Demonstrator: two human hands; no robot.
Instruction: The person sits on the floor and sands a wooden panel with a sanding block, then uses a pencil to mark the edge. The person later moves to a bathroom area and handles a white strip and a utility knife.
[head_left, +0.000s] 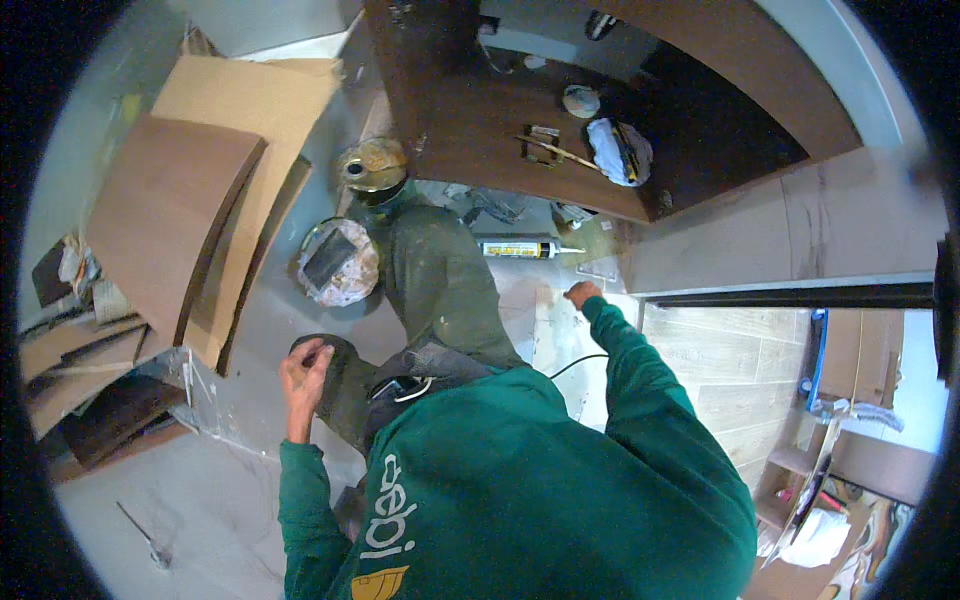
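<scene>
My left hand [304,378] is beside my left knee, its fingers loosely bent and slightly apart, with nothing visible in them. Out to the right, my right hand [582,293] is closed near a pale board [556,335] on the floor. Whatever it may hold is too small to make out. A sealant cartridge [518,249] with a pointed nozzle lies just beyond that hand. Left of my right leg stands a round tub [340,288] smeared with whitish residue, a dark flat piece [329,258] resting across it. Behind it is an open metal can [373,165].
Brown panels [170,215] and cardboard [245,105] lean at the left above stacked offcuts [100,350]. Ahead stands a dark brown cabinet [460,130], holding a brush [560,150] and a white container [619,152]. A thin metal tool [145,535] lies lower left.
</scene>
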